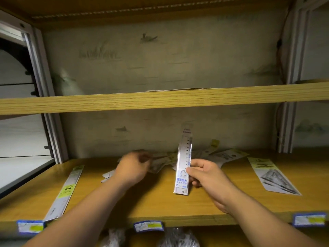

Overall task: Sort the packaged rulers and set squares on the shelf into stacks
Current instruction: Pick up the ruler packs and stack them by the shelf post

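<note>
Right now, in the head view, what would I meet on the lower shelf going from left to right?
Long packaged ruler → left hand → short packaged ruler, pinched in the right hand → packaged set square. The loose pile behind the hands overlaps them, so it is omitted.

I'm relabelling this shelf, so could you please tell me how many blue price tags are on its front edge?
3: the left tag, the middle tag and the right tag. The forearms crossing the edge could hide another.

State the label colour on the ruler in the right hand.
Light blue and white, low on the ruler the right hand pinches; head view.
</note>
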Demonstrator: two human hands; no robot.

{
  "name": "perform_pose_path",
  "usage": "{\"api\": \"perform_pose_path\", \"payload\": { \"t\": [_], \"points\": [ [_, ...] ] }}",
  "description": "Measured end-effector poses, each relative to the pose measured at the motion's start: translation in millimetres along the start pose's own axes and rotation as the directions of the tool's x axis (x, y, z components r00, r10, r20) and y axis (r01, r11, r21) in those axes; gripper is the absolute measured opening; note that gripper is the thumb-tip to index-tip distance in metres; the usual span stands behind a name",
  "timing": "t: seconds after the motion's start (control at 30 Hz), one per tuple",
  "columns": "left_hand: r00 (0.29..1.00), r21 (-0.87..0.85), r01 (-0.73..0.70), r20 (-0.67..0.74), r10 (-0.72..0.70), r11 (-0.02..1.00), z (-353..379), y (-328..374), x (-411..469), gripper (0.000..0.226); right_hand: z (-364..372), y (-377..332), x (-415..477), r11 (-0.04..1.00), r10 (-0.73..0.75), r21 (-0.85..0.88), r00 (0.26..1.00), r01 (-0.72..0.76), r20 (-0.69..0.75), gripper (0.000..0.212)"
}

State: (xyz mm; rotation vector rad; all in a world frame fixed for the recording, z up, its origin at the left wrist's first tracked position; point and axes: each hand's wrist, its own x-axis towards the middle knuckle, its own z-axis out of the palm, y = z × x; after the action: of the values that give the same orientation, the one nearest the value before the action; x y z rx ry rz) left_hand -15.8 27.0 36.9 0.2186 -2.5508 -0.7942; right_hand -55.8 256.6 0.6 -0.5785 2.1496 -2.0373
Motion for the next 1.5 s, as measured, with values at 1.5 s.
{"api": "perform_pose_path", "payload": {
  "t": [1.5],
  "points": [
    [0.93, -0.88, 0.344, 0.271, -0.249, 0.327, 13.0, 12.9, -42.6, 0.036, 0.7, -10.7, -8.8, 0.999, 0.02, -0.028, 0.996, -0.018, 0.085, 0.019]
  ]
}}
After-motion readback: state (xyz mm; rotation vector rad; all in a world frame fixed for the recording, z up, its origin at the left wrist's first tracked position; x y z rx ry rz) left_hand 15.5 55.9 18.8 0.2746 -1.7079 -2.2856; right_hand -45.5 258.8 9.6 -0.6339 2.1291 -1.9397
